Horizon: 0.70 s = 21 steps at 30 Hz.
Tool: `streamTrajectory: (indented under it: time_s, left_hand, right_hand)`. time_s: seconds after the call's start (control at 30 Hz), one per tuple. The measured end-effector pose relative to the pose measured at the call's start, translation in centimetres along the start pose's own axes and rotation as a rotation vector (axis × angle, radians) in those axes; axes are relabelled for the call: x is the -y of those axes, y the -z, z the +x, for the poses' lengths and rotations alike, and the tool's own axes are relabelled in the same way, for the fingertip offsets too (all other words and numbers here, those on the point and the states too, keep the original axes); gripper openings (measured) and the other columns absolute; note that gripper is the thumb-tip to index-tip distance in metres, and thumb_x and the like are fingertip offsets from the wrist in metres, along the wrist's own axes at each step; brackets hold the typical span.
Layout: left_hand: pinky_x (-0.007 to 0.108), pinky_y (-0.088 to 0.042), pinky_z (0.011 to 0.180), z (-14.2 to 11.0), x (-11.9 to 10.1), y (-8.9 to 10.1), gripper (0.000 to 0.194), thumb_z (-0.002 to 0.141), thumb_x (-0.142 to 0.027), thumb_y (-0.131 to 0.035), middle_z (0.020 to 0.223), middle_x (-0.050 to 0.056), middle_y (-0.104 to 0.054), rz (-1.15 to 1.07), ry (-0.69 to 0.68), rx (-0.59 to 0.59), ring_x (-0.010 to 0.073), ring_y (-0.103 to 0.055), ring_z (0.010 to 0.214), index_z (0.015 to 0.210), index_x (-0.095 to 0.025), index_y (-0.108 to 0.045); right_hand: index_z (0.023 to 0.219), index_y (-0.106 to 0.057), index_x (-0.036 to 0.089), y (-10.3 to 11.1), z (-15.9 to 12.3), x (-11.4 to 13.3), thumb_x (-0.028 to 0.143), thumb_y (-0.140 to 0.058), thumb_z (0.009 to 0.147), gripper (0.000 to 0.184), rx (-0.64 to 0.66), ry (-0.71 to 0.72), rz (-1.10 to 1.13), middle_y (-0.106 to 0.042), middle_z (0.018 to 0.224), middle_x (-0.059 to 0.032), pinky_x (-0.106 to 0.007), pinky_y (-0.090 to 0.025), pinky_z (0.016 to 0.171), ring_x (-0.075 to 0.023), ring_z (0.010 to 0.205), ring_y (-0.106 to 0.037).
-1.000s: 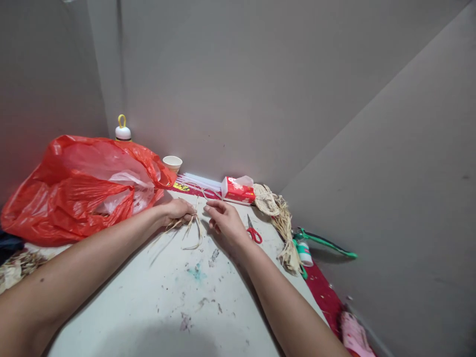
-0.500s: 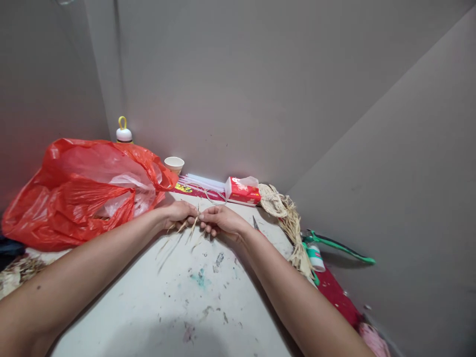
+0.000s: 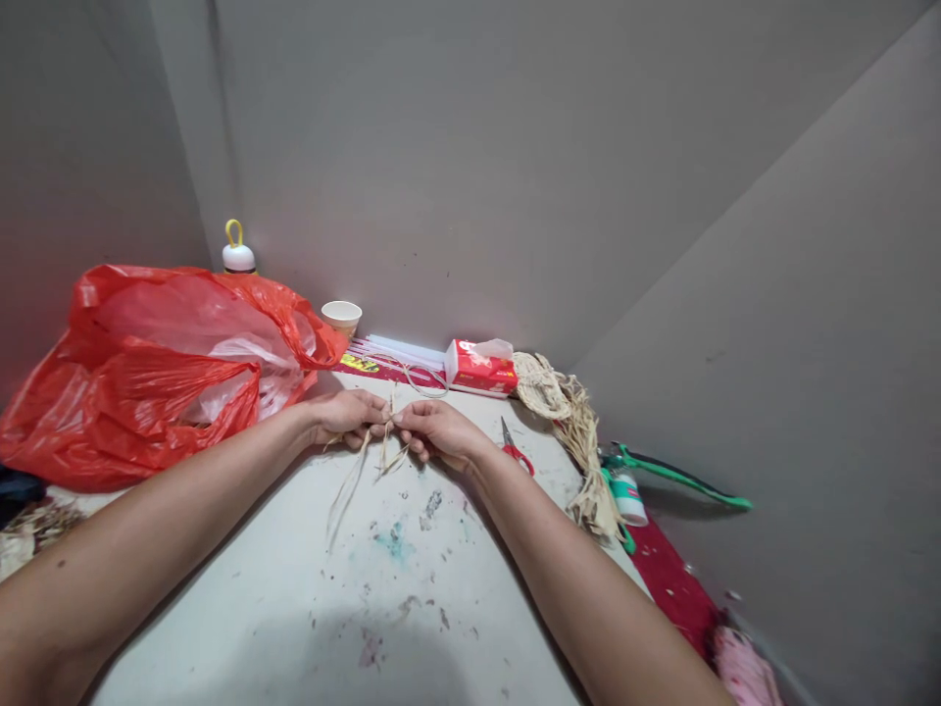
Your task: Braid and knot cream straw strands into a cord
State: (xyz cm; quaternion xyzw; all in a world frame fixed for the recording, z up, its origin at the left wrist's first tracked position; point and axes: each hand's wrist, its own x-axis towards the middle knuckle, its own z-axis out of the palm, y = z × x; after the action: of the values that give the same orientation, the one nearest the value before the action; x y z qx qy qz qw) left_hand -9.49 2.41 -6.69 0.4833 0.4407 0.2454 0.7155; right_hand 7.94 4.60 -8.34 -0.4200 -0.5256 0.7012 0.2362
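My left hand (image 3: 342, 413) and my right hand (image 3: 439, 431) meet fingertip to fingertip over the far part of a stained white table (image 3: 309, 588). Both pinch a small bunch of pale dry straw strips (image 3: 374, 453). The loose ends of the strips hang down and trail toward me on the tabletop. Red-handled scissors (image 3: 516, 447) lie just right of my right wrist.
A big red plastic bag (image 3: 162, 358) fills the left side. At the back wall stand a white bottle with a yellow loop (image 3: 239, 253), a paper cup (image 3: 342, 317), a red tissue pack (image 3: 481, 367). A straw bundle (image 3: 569, 431), a green-handled tool (image 3: 672, 473), a small bottle (image 3: 630, 495) lie right.
My right hand moved left from beside the scissors and closed on the straw strips next to my left hand. The strips now hang longer toward me.
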Motion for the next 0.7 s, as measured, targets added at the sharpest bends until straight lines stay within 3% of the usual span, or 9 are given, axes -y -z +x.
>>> streamTrajectory:
  time_s: [0.2,0.33,0.7]
  left_hand:
    - [0.015,-0.013,0.035,0.20,0.19,0.08,0.015,0.072,-0.025,-0.062,0.048,-0.007,-0.038,-0.015,0.010,-0.025,0.0022,-0.023,0.038,0.069,-0.014,-0.051]
    - [0.015,-0.014,0.035,0.22,0.23,0.01,0.013,0.075,-0.019,-0.056,0.050,-0.005,-0.041,-0.017,-0.013,-0.022,0.0019,-0.025,0.037,0.065,-0.014,-0.049]
    - [0.015,-0.014,0.035,0.10,0.02,-0.71,0.019,0.080,-0.019,-0.050,0.047,-0.005,-0.039,0.018,0.012,-0.096,0.0027,-0.025,0.036,0.062,-0.015,-0.047]
  right_hand:
    - [0.070,-0.059,0.011,0.27,0.00,0.07,0.031,-0.058,0.082,0.024,0.032,-0.009,0.041,-0.053,0.050,0.0024,-0.016,-0.038,0.031,-0.0048,0.034,-0.043]
    - [0.073,-0.060,0.010,0.66,-0.18,0.15,0.025,-0.062,0.078,0.016,0.093,-0.013,0.041,-0.056,0.055,0.0014,-0.015,-0.041,0.034,-0.0048,0.039,-0.047]
    - [0.069,-0.057,0.012,0.09,-0.15,0.13,0.027,-0.062,0.074,0.017,0.168,-0.027,0.044,-0.048,0.051,0.0043,-0.014,-0.029,0.030,-0.0032,0.036,-0.037]
